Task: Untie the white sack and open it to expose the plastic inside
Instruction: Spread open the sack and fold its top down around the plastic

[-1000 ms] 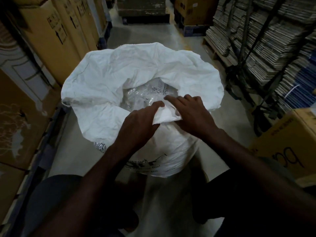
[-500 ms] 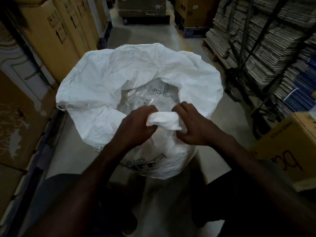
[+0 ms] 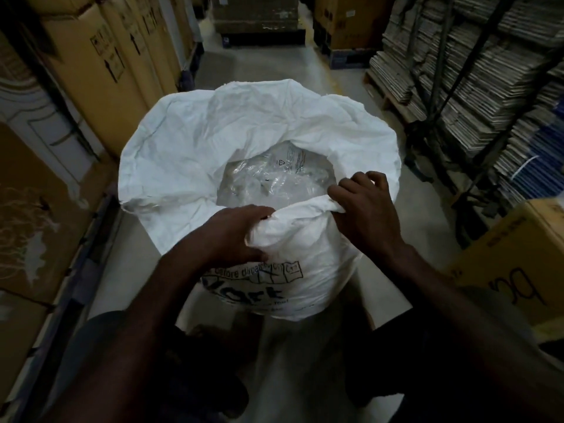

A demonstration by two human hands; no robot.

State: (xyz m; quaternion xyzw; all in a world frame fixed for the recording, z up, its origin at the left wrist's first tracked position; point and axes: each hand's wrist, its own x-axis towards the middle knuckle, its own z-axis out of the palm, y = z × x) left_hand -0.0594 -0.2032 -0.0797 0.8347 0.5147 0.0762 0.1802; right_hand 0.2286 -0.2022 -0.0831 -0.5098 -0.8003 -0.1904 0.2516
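Note:
The white sack (image 3: 250, 126) stands on the floor in front of me, its mouth wide open and its rim folded outward. Clear plastic (image 3: 274, 181) with small printed marks shows inside the opening. My left hand (image 3: 235, 236) grips the near rim of the sack, fingers curled over the bunched fabric. My right hand (image 3: 363, 212) pinches the same near rim a little further right, at the edge of the opening. Black print runs across the sack's near side below my hands.
Tall cardboard boxes (image 3: 100, 65) line the left side of the narrow aisle. Stacks of flattened cardboard (image 3: 476, 74) fill racks on the right. A brown box (image 3: 518, 257) sits at the near right. More boxes on a pallet (image 3: 259, 19) close the far end. Grey floor (image 3: 268, 65) runs between.
My hands have spread apart along the near rim, pulling it down and outward. The opening is wider and more of the plastic shows. More print on the sack's side is visible.

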